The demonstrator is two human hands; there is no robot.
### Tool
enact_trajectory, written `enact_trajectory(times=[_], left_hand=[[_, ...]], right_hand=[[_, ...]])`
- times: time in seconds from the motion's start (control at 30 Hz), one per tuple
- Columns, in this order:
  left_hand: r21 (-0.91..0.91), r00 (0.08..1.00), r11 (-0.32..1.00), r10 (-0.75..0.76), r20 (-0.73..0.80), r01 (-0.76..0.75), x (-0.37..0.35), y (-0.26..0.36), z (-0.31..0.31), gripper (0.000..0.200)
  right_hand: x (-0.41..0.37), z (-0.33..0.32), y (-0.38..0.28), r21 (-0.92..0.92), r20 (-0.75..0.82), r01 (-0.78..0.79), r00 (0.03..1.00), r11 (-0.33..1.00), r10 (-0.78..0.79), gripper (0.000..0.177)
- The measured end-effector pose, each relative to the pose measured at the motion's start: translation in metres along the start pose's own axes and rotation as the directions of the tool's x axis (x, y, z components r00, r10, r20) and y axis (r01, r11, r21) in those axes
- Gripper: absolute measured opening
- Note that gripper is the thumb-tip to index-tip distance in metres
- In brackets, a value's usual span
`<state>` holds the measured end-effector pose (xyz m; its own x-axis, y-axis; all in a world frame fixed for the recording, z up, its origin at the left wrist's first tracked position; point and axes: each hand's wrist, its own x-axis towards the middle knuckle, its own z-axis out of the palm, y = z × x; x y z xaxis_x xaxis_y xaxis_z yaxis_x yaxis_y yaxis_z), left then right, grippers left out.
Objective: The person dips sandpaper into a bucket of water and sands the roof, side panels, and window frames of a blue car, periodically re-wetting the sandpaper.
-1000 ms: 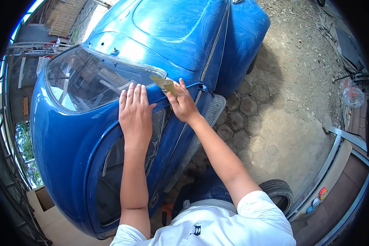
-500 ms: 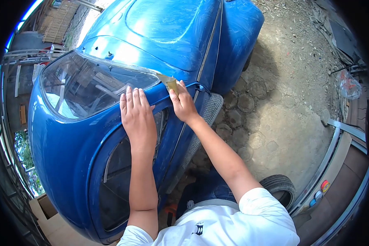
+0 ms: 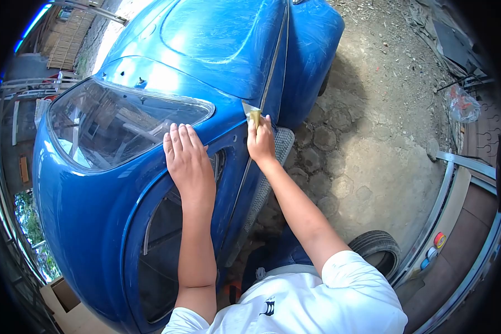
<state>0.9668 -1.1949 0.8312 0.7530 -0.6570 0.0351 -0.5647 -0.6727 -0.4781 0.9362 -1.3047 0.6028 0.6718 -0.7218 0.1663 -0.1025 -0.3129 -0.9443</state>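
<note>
My left hand [image 3: 186,153] lies flat on the blue car [image 3: 89,206], fingers stretched out, at the roof edge between the windshield [image 3: 131,122] and the side window [image 3: 164,250]. Between the thumb and fingers of my right hand [image 3: 261,142] is a curled, olive-tan sheet [image 3: 254,116], perhaps sandpaper. It touches the blue bodywork beside the windshield's lower corner, near the front of the door. Pale streaks mark the paint of the front lid [image 3: 211,33]. My right palm and part of the sheet are hidden.
A ridged running board [image 3: 281,150] runs along the car's side. Behind me to the right a tire [image 3: 377,250] lies on the ground, near a metal frame [image 3: 445,217] with tape rolls [image 3: 440,240]. A plastic bag [image 3: 463,104] hangs at the far right.
My right hand has moved right with the sheet, away from the windshield corner. The left hand stays flat on the roof edge. The view has shifted slightly.
</note>
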Motion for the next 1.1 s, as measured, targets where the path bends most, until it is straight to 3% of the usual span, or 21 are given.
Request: enact_trajectory(times=[0.03,0.1,0.17,0.23,0.3,0.37,0.43,0.5,0.57,0.63,0.7,0.77,0.8,0.9,0.93,1.03,1.1], left_hand=[[0.038,1.000,0.999,0.016,0.009,-0.016,-0.001,0.002,0.002,0.057],[0.070,0.996,0.993,0.092,0.021,-0.093,-0.002,0.010,0.014,0.063],[0.059,0.976,0.975,0.214,0.040,-0.216,-0.007,0.025,0.037,0.068],[0.160,0.989,0.977,0.134,0.056,-0.141,-0.010,0.046,0.044,0.069],[0.217,0.988,0.964,0.147,0.040,-0.152,-0.012,0.048,0.057,0.067],[0.149,0.990,0.979,0.142,0.012,-0.142,-0.017,0.049,0.063,0.066],[0.116,0.989,0.983,0.144,-0.028,-0.140,-0.019,0.048,0.071,0.062],[0.102,0.986,0.985,0.150,-0.069,-0.142,-0.024,0.047,0.079,0.061],[0.010,0.989,0.990,0.138,-0.053,-0.137,-0.031,0.046,0.072,0.058],[-0.241,0.995,0.970,0.006,-0.104,-0.031,-0.043,0.050,0.064,0.059],[-0.223,0.992,0.973,-0.086,-0.093,0.063,-0.054,0.049,0.051,0.061],[-0.226,0.977,0.960,-0.189,-0.098,0.163,-0.063,0.040,0.038,0.062],[-0.276,0.973,0.937,-0.230,-0.027,0.214,-0.067,0.034,0.040,0.065],[-0.157,0.956,0.962,-0.247,-0.158,0.223,-0.079,0.020,0.056,0.069],[-0.098,0.953,0.970,-0.236,-0.188,0.221,-0.082,0.016,0.059,0.073],[-0.252,0.940,0.934,-0.298,-0.165,0.252,-0.093,0.009,0.058,0.073],[-0.235,0.932,0.937,-0.307,-0.193,0.260,-0.100,0.002,0.046,0.072]], right_hand=[[0.009,0.004,0.012,-0.075,-0.024,-0.124,0.992,0.989,0.123,0.042],[0.015,0.010,0.021,-0.144,0.025,-0.194,0.980,0.970,0.200,0.043],[0.010,0.015,0.007,-0.043,0.015,-0.170,0.985,0.985,0.171,0.045],[0.001,0.013,-0.019,0.094,0.055,-0.071,0.996,0.993,0.066,0.050],[0.011,0.022,0.012,-0.055,0.088,-0.126,0.988,0.990,0.131,0.052],[0.028,0.024,0.025,-0.056,0.042,-0.268,0.962,0.962,0.271,0.054],[0.028,0.017,0.009,0.017,0.123,-0.301,0.947,0.953,0.297,0.054],[0.007,0.016,-0.006,0.014,0.181,-0.027,0.983,1.000,0.024,0.055],[0.007,0.010,-0.003,0.093,0.250,-0.035,0.968,0.995,0.011,0.054],[0.029,-0.002,0.003,-0.027,0.322,0.103,0.943,0.994,-0.089,0.053],[0.054,0.000,-0.002,-0.111,0.357,0.242,0.915,0.964,-0.189,0.052],[0.069,0.003,-0.012,-0.091,0.425,0.263,0.883,0.960,-0.202,0.051],[0.066,0.003,-0.016,0.013,0.425,0.218,0.883,0.976,-0.202,0.050],[0.052,-0.002,-0.032,0.249,0.462,0.067,0.869,0.966,-0.179,0.050],[0.053,-0.002,-0.028,0.226,0.458,0.105,0.866,0.968,-0.201,0.050],[0.065,0.000,-0.028,0.032,0.460,0.121,0.880,0.992,-0.122,0.050],[0.062,0.005,-0.035,0.051,0.451,0.085,0.887,0.995,-0.099,0.049]])
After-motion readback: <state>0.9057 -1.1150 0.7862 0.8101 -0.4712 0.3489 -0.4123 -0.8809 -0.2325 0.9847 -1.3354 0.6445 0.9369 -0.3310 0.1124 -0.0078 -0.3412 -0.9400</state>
